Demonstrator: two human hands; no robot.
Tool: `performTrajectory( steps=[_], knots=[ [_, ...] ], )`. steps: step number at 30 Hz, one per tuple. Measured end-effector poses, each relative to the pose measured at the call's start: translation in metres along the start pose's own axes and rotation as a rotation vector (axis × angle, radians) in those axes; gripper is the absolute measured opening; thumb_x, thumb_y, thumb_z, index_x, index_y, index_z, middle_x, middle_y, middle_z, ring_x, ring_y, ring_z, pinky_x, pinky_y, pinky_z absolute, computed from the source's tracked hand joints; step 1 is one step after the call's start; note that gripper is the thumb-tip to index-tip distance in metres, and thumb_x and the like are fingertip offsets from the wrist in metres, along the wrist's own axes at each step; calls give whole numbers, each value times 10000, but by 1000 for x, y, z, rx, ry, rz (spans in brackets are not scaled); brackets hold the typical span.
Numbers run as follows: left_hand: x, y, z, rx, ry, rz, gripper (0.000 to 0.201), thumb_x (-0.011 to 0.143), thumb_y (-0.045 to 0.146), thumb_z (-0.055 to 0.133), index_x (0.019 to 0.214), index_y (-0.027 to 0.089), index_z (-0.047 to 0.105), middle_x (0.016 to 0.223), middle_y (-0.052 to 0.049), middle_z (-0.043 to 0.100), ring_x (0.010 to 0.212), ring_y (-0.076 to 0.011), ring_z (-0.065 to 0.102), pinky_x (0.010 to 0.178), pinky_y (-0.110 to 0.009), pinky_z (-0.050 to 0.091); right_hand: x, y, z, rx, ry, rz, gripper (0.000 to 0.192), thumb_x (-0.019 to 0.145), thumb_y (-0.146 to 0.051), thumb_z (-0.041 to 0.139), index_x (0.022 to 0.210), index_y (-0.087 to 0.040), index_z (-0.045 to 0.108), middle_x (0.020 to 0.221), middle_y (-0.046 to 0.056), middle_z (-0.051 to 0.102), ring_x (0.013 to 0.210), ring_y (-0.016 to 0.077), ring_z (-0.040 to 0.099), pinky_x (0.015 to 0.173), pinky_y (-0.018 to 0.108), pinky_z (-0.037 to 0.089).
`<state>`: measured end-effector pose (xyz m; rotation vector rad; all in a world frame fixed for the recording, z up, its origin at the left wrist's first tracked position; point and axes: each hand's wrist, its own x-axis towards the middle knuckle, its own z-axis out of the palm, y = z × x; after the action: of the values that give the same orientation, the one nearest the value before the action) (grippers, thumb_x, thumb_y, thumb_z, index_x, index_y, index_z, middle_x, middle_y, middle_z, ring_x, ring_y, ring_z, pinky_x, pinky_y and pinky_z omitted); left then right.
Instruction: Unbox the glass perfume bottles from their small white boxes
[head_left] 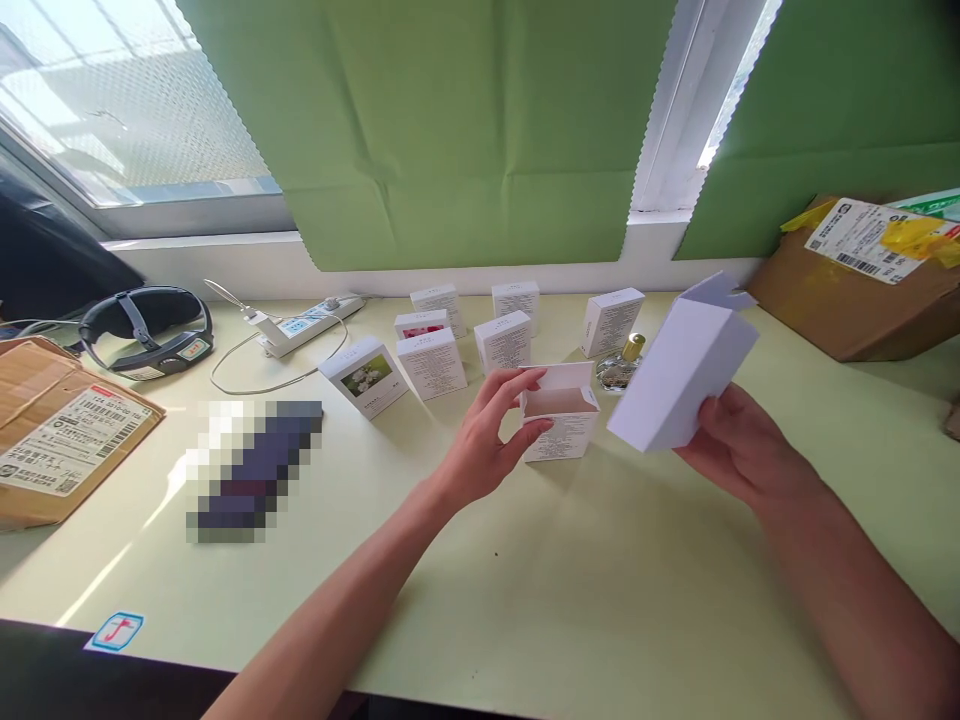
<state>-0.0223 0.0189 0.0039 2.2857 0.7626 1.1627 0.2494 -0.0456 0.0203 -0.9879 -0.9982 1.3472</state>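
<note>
My left hand (487, 435) grips the left side of a small white printed carton (564, 438), which stands on the table with its top flap raised. Nothing shows inside its mouth from here. In my right hand (739, 440) is a plain white box (679, 370), tilted in the air with open flaps at its upper end. Between the two, a glass perfume bottle (616, 374) with a gold cap stands on the table, partly hidden by the plain box.
Several white printed cartons (433, 363) stand behind my hands; one carton (366, 378) has a flower picture. A power strip (307, 325) with a cable, a black headset (146, 335) and a cardboard box (67, 440) are at left. Another cardboard box (855, 290) sits back right.
</note>
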Motion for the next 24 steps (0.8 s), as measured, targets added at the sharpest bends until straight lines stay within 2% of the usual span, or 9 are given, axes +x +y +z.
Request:
performTrajectory(
  steps=[2,4,7,9,12,15,19,24],
  knots=[
    [1,0,0,-25,15,-24,529,944,253,632,1428,360,450,1314,-78,540,1160,-186,580,928,-353,582,0,-9,13,-25,18,-105,337,849,-497,698,1166,-403,636,1299,27,647,1205,286,592,875,438,572],
    [1,0,1,-54,25,-41,533,936,252,644,1423,356,454,1288,-68,551,1163,-179,580,947,-348,581,6,-21,29,-117,-32,-216,394,883,-499,658,1253,-399,569,1382,31,592,1243,286,564,879,456,581],
    [1,0,2,-85,35,-58,498,927,254,659,1387,337,486,1258,-58,562,1141,-168,588,959,-347,582,18,-42,51,-415,-176,-333,449,954,-423,605,1371,-363,451,1453,36,521,1319,243,498,1032,415,502],
    [0,-1,3,-98,33,-70,452,922,268,665,1346,318,516,1266,-63,557,1137,-172,587,951,-353,590,25,-53,60,-584,-301,-324,474,979,-397,573,1412,-346,388,1402,41,554,1273,234,530,1024,406,498],
    [0,-1,3,-118,35,-87,416,913,288,678,1303,301,534,1279,-70,539,1151,-180,575,937,-350,599,34,-60,61,-778,-387,-264,429,973,-391,576,1369,-330,423,1184,25,657,1084,246,618,879,397,542],
    [0,-2,3,-130,41,-98,434,901,291,694,1301,313,527,1266,-62,528,1154,-173,566,941,-345,598,38,-59,53,-836,-329,-255,368,906,-400,672,1239,-330,532,1011,-3,683,934,246,644,757,355,528],
    [0,-4,2,-113,41,-90,475,897,306,698,1334,343,514,1196,-48,533,1106,-164,570,924,-356,606,42,-56,47,-730,-296,-215,429,825,-387,768,1207,-343,578,1011,-15,694,931,252,652,712,325,516],
    [0,-5,2,-138,35,-88,442,898,306,697,1313,332,545,1247,-55,517,1142,-169,562,944,-347,603,44,-53,47,-770,-321,-211,385,854,-412,735,1202,-353,582,1028,-7,700,983,270,652,730,343,521]
  ],
)
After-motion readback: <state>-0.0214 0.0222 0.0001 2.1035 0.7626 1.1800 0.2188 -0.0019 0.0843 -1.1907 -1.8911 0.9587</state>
